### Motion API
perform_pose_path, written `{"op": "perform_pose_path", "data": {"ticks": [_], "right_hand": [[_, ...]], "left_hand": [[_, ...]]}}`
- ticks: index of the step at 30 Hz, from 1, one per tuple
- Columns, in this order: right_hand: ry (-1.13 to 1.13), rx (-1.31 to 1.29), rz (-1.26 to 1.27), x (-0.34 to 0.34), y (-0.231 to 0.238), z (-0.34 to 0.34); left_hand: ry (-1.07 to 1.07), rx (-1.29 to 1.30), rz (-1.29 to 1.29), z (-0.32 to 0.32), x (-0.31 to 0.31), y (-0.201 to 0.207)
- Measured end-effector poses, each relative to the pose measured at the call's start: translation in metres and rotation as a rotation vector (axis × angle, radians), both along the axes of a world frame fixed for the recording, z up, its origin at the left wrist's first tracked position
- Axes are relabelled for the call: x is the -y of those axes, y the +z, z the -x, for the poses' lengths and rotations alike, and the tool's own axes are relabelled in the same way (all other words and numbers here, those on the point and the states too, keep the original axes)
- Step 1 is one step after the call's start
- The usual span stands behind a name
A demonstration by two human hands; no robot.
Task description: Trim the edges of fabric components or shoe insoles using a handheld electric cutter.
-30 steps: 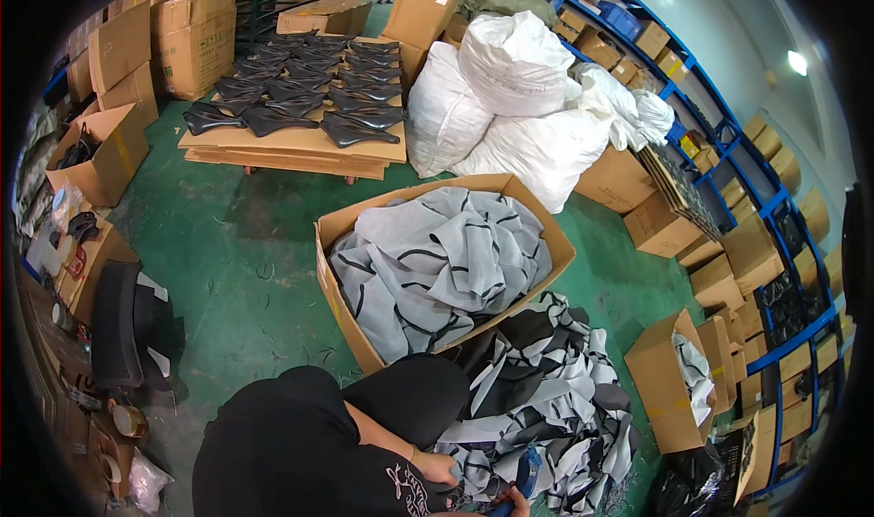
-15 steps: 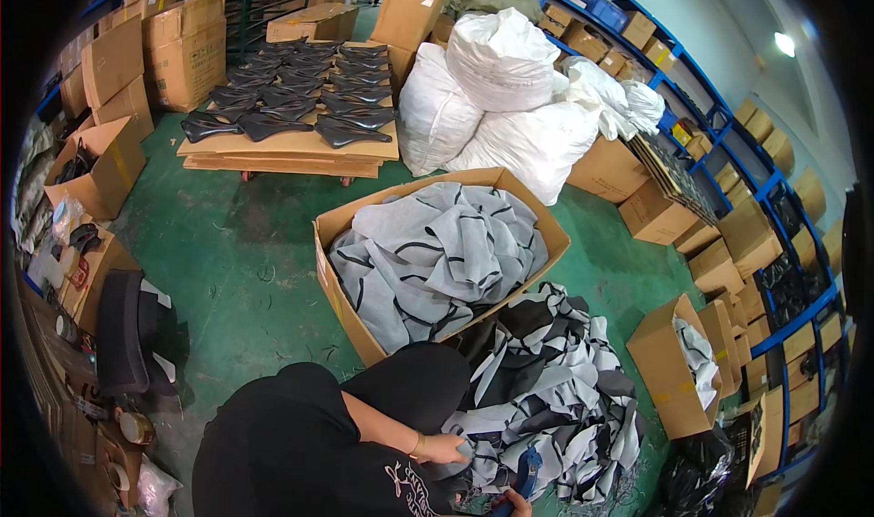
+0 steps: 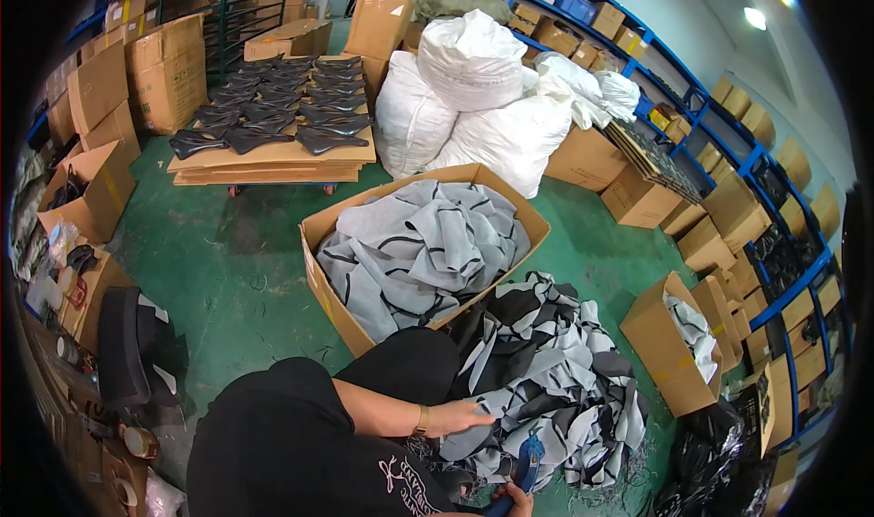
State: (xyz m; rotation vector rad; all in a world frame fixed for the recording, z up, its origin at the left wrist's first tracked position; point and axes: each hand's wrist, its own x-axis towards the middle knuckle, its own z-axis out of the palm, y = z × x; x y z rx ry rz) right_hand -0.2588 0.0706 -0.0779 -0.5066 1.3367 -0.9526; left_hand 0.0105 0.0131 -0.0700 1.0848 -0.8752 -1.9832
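Note:
My left hand (image 3: 460,418), with a band at the wrist, is closed on the edge of a grey fabric piece (image 3: 466,442) at the near side of the pile. Low in the view, my right hand (image 3: 519,499) grips a blue hand tool (image 3: 528,462) with a curved body. Its exact kind I cannot make out. The tool's upper end is close to the fabric, below and right of my left hand. Beneath both hands spreads a heap of grey and black fabric pieces (image 3: 564,371) on the floor.
Beyond my knees stands an open carton (image 3: 319,291) full of grey fabric with black stripes. A smaller open carton (image 3: 660,358) and a black plastic bag (image 3: 701,462) are at right. Black bicycle saddles (image 3: 332,139) lie on a low cardboard-topped cart; white sacks (image 3: 469,62) stand behind.
My left hand has moved slightly up and right within the view, bringing the grey fabric piece along. The blue tool now stands more upright. The whole view has shifted a little.

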Motion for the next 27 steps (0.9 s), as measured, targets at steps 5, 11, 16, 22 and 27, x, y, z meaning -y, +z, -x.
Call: {"op": "perform_pose_path", "data": {"ticks": [5,11,16,22,27], "right_hand": [[-0.007,0.009,0.024,-0.006,0.016,-0.006],[0.05,0.131,0.011,-0.014,0.028,-0.012],[0.063,0.137,0.162,-0.011,0.026,-0.015],[0.077,0.078,0.155,-0.003,0.027,-0.012],[0.083,0.132,0.164,0.0,0.029,-0.006]], "left_hand": [[0.053,-0.043,0.064,0.002,0.0,-0.003],[0.14,-0.074,0.021,0.003,-0.004,-0.01],[0.155,-0.048,0.043,0.002,-0.003,-0.021],[0.122,-0.136,0.007,0.004,-0.004,0.008],[0.103,-0.068,0.058,0.019,-0.001,0.037]]}}
